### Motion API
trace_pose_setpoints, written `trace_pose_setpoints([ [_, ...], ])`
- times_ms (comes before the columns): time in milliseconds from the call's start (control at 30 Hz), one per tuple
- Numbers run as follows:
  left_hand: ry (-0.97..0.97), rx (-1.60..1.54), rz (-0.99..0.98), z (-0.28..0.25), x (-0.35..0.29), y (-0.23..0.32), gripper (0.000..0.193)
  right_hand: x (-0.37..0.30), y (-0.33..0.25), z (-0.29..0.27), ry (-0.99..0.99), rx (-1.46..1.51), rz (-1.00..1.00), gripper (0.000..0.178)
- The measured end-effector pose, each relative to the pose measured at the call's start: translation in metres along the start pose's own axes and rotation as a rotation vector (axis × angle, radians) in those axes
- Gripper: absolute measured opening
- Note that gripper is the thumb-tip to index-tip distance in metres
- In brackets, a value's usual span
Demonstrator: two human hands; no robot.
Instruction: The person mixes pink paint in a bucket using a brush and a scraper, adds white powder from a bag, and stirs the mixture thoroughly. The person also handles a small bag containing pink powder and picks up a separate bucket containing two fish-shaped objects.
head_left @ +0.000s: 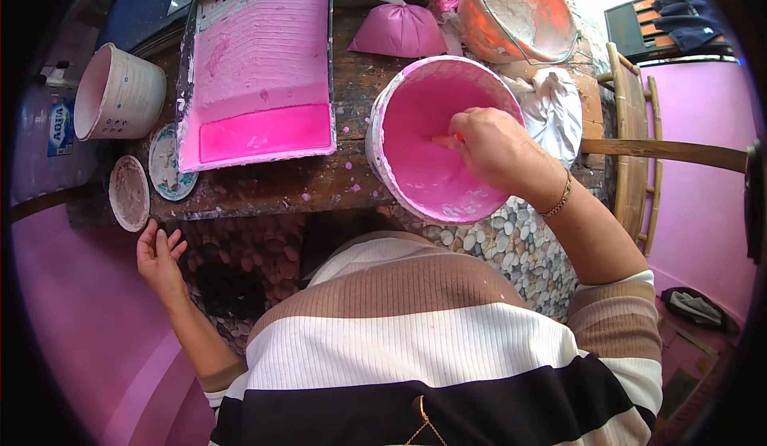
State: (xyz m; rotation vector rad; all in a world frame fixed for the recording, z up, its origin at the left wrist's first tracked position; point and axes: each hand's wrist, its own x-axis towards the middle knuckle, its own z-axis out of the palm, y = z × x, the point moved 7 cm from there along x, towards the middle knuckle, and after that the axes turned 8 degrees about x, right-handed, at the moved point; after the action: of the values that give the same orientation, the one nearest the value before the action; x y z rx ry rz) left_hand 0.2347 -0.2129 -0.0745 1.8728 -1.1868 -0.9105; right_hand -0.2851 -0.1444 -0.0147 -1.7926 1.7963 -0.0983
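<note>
Over a white bucket (377,154) with pink paint (435,170) inside, my right hand (489,149) is closed round a thin, pink-smeared stick (442,140). Only a short length of the stick shows between my fingers and the paint. My left hand (162,258) hangs at the table's front edge with its fingers apart, holding nothing. Nearest to it is a small round dish (129,193) with a dirty white rim. Beside that lies a paint-crusted round lid (169,166).
A paint tray (264,79) holding pink paint stands left of the bucket on the wooden table (351,111). Behind are a tied bag of pink paint (397,32) and an orange bucket (519,15). White cloth (555,111), a white tub (120,95) and a large bottle (48,142) flank them.
</note>
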Motion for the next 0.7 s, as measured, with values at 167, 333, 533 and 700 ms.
trace_pose_setpoints([
  [167,-0.003,0.008,-0.022,0.004,-0.01,-0.014,0.031,0.0,-0.021,0.012,-0.046,0.264,-0.093,0.02],
  [333,-0.046,0.009,-0.05,0.017,-0.02,-0.019,0.031,0.014,-0.026,0.002,0.238,0.149,-0.214,0.011],
  [533,-0.057,0.061,-0.041,0.021,-0.031,-0.026,0.032,0.01,-0.008,-0.014,0.006,-0.088,-0.068,0.02],
  [700,-0.088,0.028,-0.079,0.042,-0.041,-0.032,0.03,0.003,-0.027,0.01,-0.138,0.07,-0.195,0.016],
])
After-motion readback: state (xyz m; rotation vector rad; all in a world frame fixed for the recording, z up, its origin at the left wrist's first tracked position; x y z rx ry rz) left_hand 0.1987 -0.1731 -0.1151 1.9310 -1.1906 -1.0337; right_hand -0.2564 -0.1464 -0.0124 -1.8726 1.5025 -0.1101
